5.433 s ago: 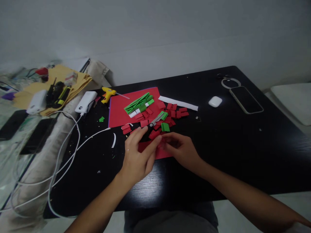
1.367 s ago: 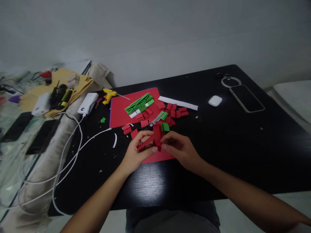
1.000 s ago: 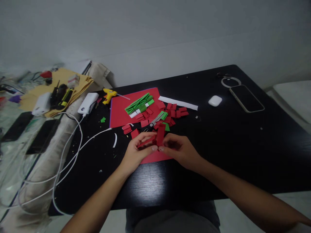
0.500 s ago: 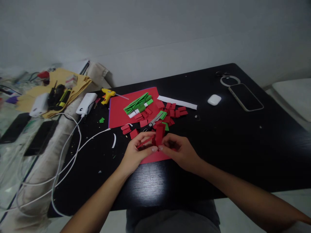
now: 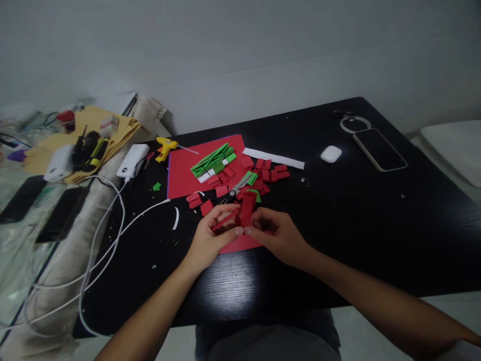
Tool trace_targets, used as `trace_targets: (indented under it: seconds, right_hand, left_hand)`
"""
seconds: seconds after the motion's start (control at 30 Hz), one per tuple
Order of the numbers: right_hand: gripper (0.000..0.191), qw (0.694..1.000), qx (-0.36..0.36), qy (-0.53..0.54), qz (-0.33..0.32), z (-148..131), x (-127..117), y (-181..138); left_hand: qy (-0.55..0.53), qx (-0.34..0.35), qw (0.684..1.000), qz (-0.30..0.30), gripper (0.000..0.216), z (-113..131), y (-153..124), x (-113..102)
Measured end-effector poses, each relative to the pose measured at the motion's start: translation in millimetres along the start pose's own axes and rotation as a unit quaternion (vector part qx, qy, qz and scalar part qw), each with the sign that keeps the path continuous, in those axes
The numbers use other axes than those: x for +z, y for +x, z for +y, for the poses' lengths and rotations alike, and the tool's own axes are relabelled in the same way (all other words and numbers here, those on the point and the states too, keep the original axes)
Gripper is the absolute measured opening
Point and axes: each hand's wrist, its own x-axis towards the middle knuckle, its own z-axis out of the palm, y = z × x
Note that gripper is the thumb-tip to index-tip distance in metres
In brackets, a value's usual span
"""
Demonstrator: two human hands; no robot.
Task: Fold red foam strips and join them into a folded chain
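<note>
My left hand (image 5: 209, 238) and my right hand (image 5: 278, 235) meet over the middle of the black table (image 5: 376, 220). Both pinch a folded red paper strip (image 5: 244, 210), thumbs and fingertips closed on it; part of the strip stands upright between them. Under the hands lies a small red paper sheet (image 5: 240, 243). Just beyond them is a heap of small red paper pieces (image 5: 268, 173), a few green pieces (image 5: 253, 179) and scissors (image 5: 235, 190).
A large red sheet (image 5: 184, 168) carries folded green strips (image 5: 212, 159). A white paper strip (image 5: 273, 158), earbud case (image 5: 331, 153) and phone (image 5: 379, 149) lie to the right. A yellow glue gun (image 5: 165, 146), power bank (image 5: 132, 160) and white cables (image 5: 105, 235) lie left.
Earlier my hands lay flat on the small red sheet; they have since lifted a red strip and fold it. Over the last second they have hardly moved.
</note>
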Motion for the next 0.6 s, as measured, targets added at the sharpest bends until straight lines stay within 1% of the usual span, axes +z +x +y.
trace_targets:
  seconds: [0.17, 0.4, 0.6]
  right_hand:
    - [0.024, 0.999, 0.015, 0.038, -0.024, 1.5, -1.9, 0.9]
    - [0.023, 0.998, 0.022, 0.048, -0.026, -1.6, -2.5, 0.1]
    - [0.016, 0.999, 0.006, 0.050, -0.017, -0.4, -2.9, -0.3]
  left_hand:
    - [-0.004, 0.002, 1.000, -0.006, 0.045, 1.7, -1.0, 0.8]
    - [-0.006, 0.002, 1.000, 0.000, 0.044, 2.1, 0.4, 0.2]
    - [-0.026, -0.001, 1.000, 0.006, 0.044, -2.9, 2.5, -3.0]
